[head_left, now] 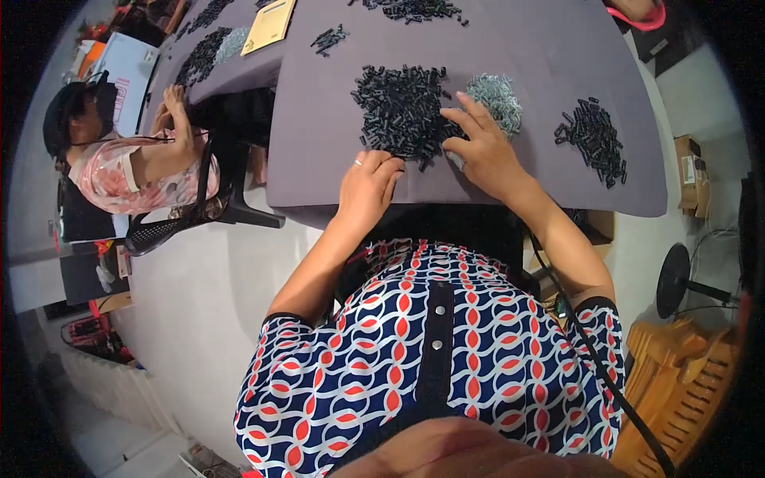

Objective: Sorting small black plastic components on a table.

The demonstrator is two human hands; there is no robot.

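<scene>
Pale floor [239, 295] runs all around, and here's the big grey-covered bench [315, 151] commanding the scene! Past its left edge, a co-worker [147, 175] sits in a black chair [239, 203]; off the near right corner, an orange-brown slatted chair [677, 366] and a black fan [674, 279]. Beyond the right edge stands a cardboard box [692, 177], contents impossible to make out. Now the main black pile [398, 103], small tube-like pieces, near the near edge; a smaller black pile [594, 143] towards the right edge; silvery pieces [502, 99] between. The right hand [486, 151], fingers spread apart, partly blocks those silvery pieces. The left hand [368, 185] curls at the main pile's near side; its grip can't be told.
</scene>
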